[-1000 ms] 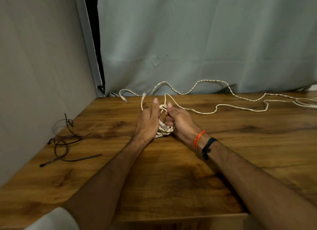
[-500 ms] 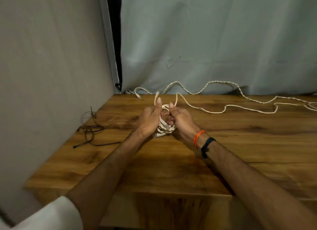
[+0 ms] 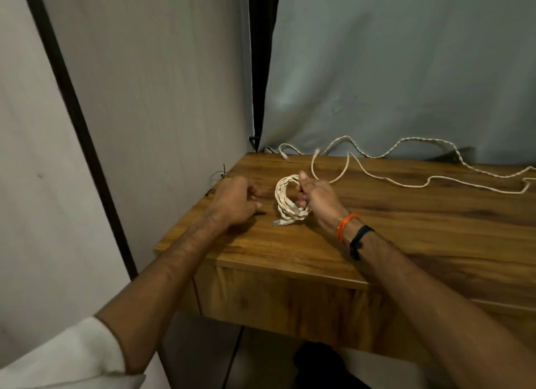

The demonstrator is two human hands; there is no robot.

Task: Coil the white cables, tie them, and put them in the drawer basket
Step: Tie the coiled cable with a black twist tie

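Fingers [image 3: 301, 195] of the right hand [image 3: 317, 198] curl through one coiled white cable [image 3: 285, 203] on the bench [image 3: 391, 243]. Left hand [image 3: 233, 201] rests beside it, loosely curled; whether it holds anything cannot be told. One loose cable [image 3: 406, 182] trails beyond, cut off at right.

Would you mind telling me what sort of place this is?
Probably a makeshift recording corner rather than a lived-in room: a wooden desk with a drawer front, plain cloth backdrops hung behind it, and loose white cables on top.
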